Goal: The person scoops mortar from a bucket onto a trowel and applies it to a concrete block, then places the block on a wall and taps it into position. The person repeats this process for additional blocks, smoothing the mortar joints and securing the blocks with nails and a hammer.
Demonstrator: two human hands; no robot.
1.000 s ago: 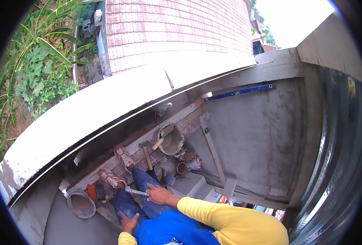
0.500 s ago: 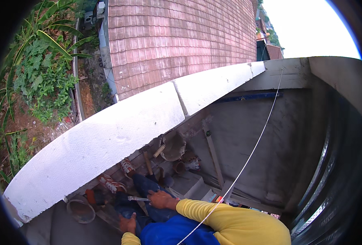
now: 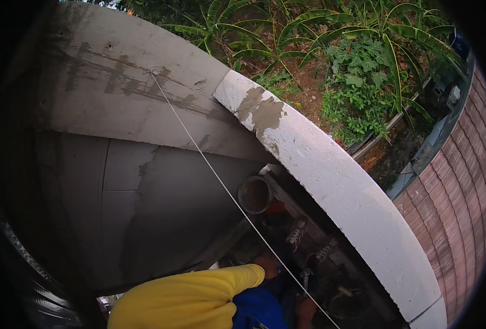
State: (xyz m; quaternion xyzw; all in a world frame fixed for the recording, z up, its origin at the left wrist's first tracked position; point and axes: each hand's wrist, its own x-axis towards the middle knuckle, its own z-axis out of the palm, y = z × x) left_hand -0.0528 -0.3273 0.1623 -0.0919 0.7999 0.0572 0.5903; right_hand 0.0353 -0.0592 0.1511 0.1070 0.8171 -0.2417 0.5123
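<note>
My right hand, low in the picture and partly cut by shade, is closed around a hammer-like metal tool. The tool's shiny head points away from me; its exact kind is hard to make out. My left hand lies at my left leg, apparently holding nothing, with its fingers dim. Beyond the hands are my two patterned shoes. A taut white string crosses above my hands, from the grey plastered wall toward the lower right.
White block coping curves along the right, with wet mortar smeared on its far end. A bucket stands below it; another round container sits in shadow. Outside are plants and a tiled roof, well below the wall.
The view has swung left, bringing the plastered wall and mortar-smeared coping end into sight, while the roof shifts right. The tool stays in my right hand; my left hand stays by my leg.
</note>
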